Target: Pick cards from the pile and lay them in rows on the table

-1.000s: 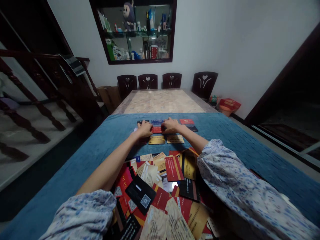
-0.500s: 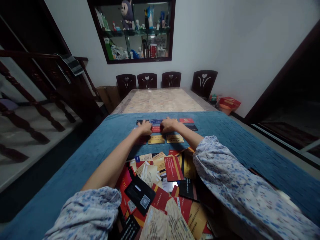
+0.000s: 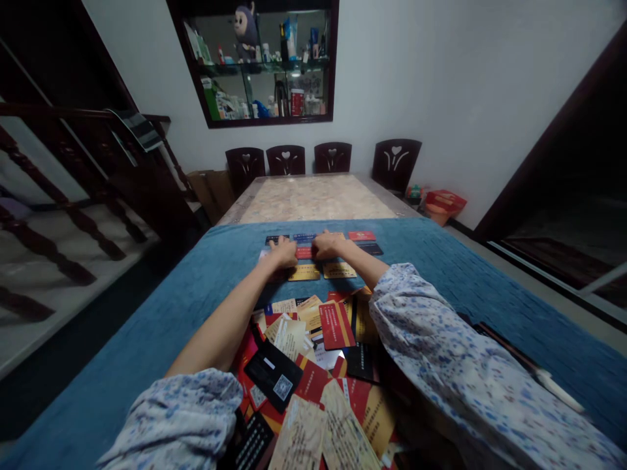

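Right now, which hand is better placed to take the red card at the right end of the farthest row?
Probably the right hand: it rests just beside that red card, while the left hand lies further off to the left.

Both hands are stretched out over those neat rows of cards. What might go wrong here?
The right sleeve hangs over the loose pile, so it may drag cards about. The left hand and right hand meet at the red card; a nudge might knock the gold cards next to it out of line.
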`<state>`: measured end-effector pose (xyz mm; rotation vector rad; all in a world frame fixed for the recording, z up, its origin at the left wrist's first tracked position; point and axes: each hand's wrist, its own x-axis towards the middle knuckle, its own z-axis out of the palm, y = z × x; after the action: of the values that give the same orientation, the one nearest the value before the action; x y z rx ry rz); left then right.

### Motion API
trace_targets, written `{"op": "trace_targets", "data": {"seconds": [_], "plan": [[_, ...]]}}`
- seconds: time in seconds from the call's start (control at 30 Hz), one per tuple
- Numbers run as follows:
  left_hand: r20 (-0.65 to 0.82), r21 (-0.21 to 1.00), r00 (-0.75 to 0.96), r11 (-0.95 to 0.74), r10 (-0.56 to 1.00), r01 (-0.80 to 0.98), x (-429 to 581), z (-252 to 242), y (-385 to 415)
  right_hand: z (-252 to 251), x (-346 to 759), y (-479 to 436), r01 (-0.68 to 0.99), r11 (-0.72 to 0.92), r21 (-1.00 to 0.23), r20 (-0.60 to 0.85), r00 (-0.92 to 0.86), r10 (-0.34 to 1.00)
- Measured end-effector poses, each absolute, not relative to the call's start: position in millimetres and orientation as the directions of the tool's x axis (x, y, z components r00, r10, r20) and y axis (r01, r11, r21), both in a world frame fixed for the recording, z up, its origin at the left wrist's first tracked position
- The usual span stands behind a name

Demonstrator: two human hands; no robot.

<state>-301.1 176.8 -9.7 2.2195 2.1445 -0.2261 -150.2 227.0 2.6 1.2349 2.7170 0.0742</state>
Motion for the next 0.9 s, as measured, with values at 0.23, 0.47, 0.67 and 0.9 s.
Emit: {"op": "trace_targets", "data": {"seconds": [0.23, 0.47, 0.67, 0.9], "plan": [[-0.034, -0.087, 0.044, -0.046, 0.998, 0.995, -303.1, -7.7, 161.1, 5.0, -134.0, 224.3, 0.727, 0.677, 0.112, -0.048, -0.677, 0.735], [0.030, -0.058, 0.056, -0.054, 0.998, 0.997, -301.5, -3.1, 135.8, 15.2, -111.4, 203.1, 0.699, 0.707, 0.109, 0.012, -0.712, 0.702], [0.076, -0.009, 0.083, -0.083, 0.994, 0.997, -295.7, -0.1, 108.9, 16.5, -87.8, 177.4, 0.667, 0.740, 0.086, 0.010, -0.743, 0.669], [0.079, 0.024, 0.131, -0.133, 0.988, 0.991, -271.1, 0.6, 69.3, 8.0, -53.5, 142.6, 0.641, 0.767, 0.009, 0.030, -0.767, 0.641]]}}
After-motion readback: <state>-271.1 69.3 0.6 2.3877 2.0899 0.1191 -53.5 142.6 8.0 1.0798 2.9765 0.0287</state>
